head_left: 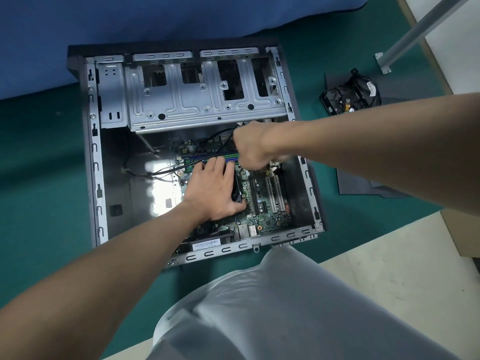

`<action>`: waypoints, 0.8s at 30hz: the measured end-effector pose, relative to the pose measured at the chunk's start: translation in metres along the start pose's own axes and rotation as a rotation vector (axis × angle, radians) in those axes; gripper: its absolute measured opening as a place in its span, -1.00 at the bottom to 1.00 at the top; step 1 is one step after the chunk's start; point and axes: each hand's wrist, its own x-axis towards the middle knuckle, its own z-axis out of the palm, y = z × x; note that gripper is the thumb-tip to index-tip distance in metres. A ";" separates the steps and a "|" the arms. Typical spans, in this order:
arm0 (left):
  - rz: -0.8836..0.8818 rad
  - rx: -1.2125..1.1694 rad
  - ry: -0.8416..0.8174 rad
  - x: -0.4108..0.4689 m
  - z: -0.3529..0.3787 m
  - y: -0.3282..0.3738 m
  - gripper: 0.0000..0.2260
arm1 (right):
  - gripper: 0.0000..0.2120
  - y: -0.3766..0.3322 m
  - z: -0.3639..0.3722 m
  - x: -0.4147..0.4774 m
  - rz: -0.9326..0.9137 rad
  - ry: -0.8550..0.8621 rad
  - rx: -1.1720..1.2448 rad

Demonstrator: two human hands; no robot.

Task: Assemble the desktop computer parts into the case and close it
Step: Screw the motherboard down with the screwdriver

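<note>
The open computer case [96, 162] lies on its side on a green mat. Its green motherboard [270, 203] sits in the lower right part, below the silver drive cage [202, 100]. My left hand [213, 190] lies flat on the black CPU cooler fan [237, 189], fingers straight, thumb at the fan's near corner. My right hand [250, 146] hovers just above the fan's far right corner, curled into a fist around what looks like a screwdriver; the tool is almost wholly hidden and blurred. Black cables [155, 174] run across the case floor to the board.
A hard drive with bundled cables [349, 96] lies on the mat to the right of the case. A dark flat panel [363, 183] lies under my right forearm. A grey metal leg [405, 40] stands far right, blue cloth [130, 19] behind. My knee [272, 307] is at the bottom.
</note>
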 end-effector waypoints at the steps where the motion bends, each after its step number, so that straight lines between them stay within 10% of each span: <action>1: 0.003 -0.002 0.002 0.000 0.000 0.000 -0.26 | -0.80 0.001 -0.001 0.004 0.077 -0.123 0.226; 4: 0.002 -0.001 -0.014 0.000 0.000 0.000 -0.26 | -0.84 -0.004 -0.004 0.006 0.128 -0.250 0.418; 9: -0.013 -0.017 -0.058 0.000 -0.004 0.000 -0.19 | -0.88 -0.022 0.003 -0.015 -0.299 0.245 -0.641; 12: -0.015 -0.035 -0.072 0.000 -0.006 0.000 -0.13 | -0.81 -0.015 0.008 -0.019 -0.554 0.326 -0.844; 24: -0.002 -0.020 0.026 -0.002 -0.002 0.000 -0.27 | -0.79 0.004 -0.005 0.005 0.018 0.151 0.208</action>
